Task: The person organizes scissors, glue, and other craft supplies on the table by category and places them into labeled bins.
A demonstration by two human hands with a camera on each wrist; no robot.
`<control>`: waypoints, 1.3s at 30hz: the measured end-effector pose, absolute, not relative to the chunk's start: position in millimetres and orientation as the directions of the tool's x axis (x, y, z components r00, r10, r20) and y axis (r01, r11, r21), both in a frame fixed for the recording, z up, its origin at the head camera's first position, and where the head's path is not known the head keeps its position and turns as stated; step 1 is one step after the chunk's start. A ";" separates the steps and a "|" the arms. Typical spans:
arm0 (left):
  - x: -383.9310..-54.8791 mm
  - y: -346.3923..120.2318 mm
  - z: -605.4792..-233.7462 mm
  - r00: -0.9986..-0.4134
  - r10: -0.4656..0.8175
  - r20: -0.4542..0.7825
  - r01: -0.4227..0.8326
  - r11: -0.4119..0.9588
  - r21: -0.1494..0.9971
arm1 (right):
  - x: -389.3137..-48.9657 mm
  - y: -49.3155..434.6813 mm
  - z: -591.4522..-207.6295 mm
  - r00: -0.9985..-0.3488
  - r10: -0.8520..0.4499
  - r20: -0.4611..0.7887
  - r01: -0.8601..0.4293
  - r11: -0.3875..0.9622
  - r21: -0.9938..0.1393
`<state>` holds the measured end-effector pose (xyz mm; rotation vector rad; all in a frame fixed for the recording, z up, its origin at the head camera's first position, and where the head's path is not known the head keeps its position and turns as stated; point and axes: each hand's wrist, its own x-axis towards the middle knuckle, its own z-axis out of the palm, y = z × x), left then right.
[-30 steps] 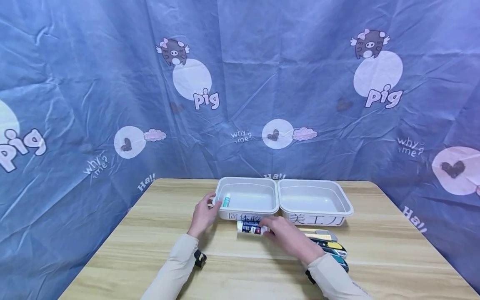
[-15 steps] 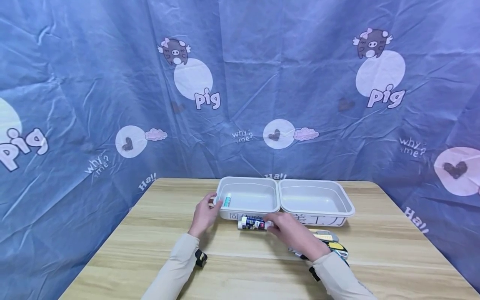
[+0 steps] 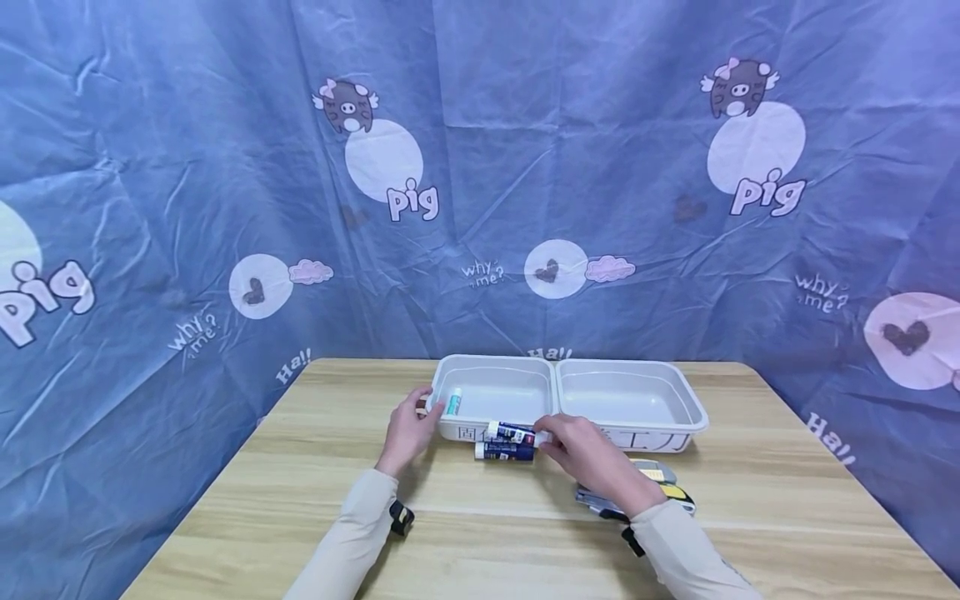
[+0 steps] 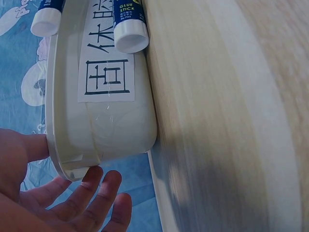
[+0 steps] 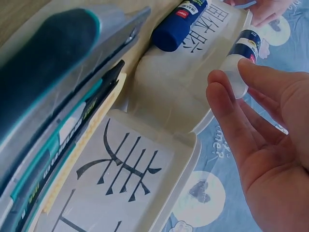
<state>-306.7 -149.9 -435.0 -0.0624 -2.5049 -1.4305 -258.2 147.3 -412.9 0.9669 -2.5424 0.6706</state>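
My right hand [image 3: 588, 458] pinches a navy and white glue stick [image 3: 512, 433] by one end with thumb and fingertips, level with the front of the left bin. A second navy glue stick [image 3: 502, 452] lies on the table against that bin's labelled front. At the left bin's corner, my left hand [image 3: 408, 433] grips the rim, its thumb on one side and fingers on the other in the left wrist view. This white plastic bin [image 4: 116, 125] has a small teal glue stick [image 3: 453, 401] inside, towards its left end.
A matching white bin [image 3: 626, 404] with its own paper label stands right beside the first. Several utility knives [image 3: 651, 472] lie on the wooden table [image 3: 480, 542], partly covered by my right forearm. A blue printed curtain [image 3: 480, 167] hangs behind the table.
My right hand has lifted one navy glue stick off the table, up towards the left bin's rim, uncovering the second one. The left hand stays at its corner.
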 end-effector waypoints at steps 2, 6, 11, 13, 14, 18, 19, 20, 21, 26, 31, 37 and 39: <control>-306.4 -150.0 -435.7 -0.967 -0.091 0.237 0.157 0.519 0.840 | -258.2 148.1 -413.3 -0.710 -0.525 0.470 -0.688 0.658 -0.305; -305.8 -149.8 -436.3 -0.967 -0.095 0.235 0.152 0.522 0.839 | -257.4 149.3 -413.4 -0.715 -0.514 0.473 -0.681 0.664 -0.308; -305.8 -149.6 -437.0 -0.966 -0.096 0.239 0.156 0.519 0.840 | -257.2 149.9 -411.4 -0.718 -0.499 0.485 -0.673 0.677 -0.300; -305.4 -149.7 -437.3 -0.967 -0.101 0.232 0.148 0.518 0.842 | -257.2 150.4 -410.8 -0.717 -0.493 0.493 -0.671 0.680 -0.296; -305.2 -149.9 -437.4 -0.968 -0.103 0.227 0.143 0.517 0.844 | -257.1 150.7 -410.3 -0.714 -0.491 0.499 -0.672 0.679 -0.294; -304.7 -150.1 -438.4 -0.969 -0.101 0.225 0.142 0.521 0.842 | -257.6 153.0 -409.0 -0.701 -0.481 0.527 -0.680 0.674 -0.290; -304.6 -150.2 -438.5 -0.969 -0.101 0.227 0.143 0.521 0.842 | -257.9 153.5 -408.6 -0.700 -0.477 0.532 -0.680 0.672 -0.292; -304.5 -150.3 -438.8 -0.969 -0.101 0.227 0.143 0.521 0.842 | -258.2 154.1 -408.3 -0.703 -0.472 0.533 -0.678 0.671 -0.300; -304.3 -150.3 -438.7 -0.968 -0.101 0.228 0.143 0.521 0.841 | -258.5 154.3 -408.1 -0.708 -0.463 0.533 -0.673 0.669 -0.314; -304.0 -150.2 -437.4 -0.967 -0.106 0.232 0.143 0.525 0.839 | -260.7 155.2 -406.9 -0.732 -0.412 0.542 -0.646 0.673 -0.360; -304.8 -148.6 -435.5 -0.965 -0.106 0.239 0.148 0.532 0.834 | -262.7 158.7 -403.5 -0.737 -0.354 0.575 -0.613 0.708 -0.351; -306.2 -148.0 -435.0 -0.964 -0.110 0.241 0.148 0.531 0.834 | -264.6 163.7 -400.4 -0.770 -0.302 0.562 -0.568 0.725 -0.389; -306.1 -148.0 -435.1 -0.963 -0.111 0.244 0.149 0.536 0.831 | -264.8 164.8 -400.0 -0.779 -0.290 0.557 -0.556 0.730 -0.398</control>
